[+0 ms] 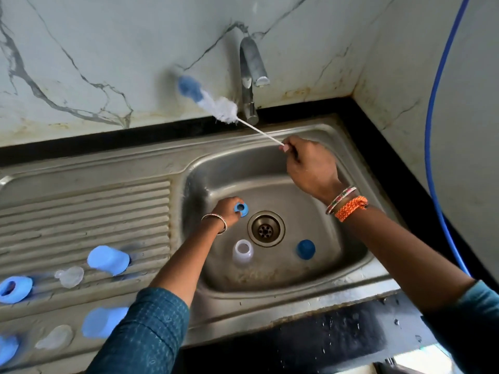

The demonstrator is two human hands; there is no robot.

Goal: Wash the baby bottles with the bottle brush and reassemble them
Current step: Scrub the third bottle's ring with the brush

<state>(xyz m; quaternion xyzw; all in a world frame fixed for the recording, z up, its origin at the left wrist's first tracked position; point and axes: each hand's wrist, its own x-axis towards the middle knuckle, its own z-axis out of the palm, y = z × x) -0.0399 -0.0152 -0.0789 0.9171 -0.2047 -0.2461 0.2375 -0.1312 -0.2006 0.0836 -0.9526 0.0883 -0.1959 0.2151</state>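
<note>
On the ribbed draining board (81, 209) at the left lie loose bottle parts. Nearest the left edge sits a blue screw ring (14, 289), and a second blue piece (8, 349) shows at the near-left corner, cut off by the frame. Just right of the ring lies a clear teat (69, 276), with another clear teat (55, 340) nearer. A blue cap (109, 259) lies on its side beside the far teat, and a second blue cap (104, 322) lies nearer, partly behind the person's left sleeve (145, 333).

The left hand (226, 211) reaches down into the sink basin (337, 265), its fingers curled round a small blue ring (241, 209), just left of the drain (266, 228). A clear bottle (243, 251) stands open end up on the basin floor, near the drain on its near-left side. A blue cap (306, 249) rests in the basin to the drain's near right, apart from the bottle.

The bottle brush (213, 103) is held in the air over the sink's far rim, its blue tip and white bristles pointing far-left across the marble wall, just left of the tap (249, 85). The right hand (310, 166) grips the end of its thin white handle, fingers closed on it. No water runs from the tap. A blue hose (437, 117) hangs down the right wall.
</note>
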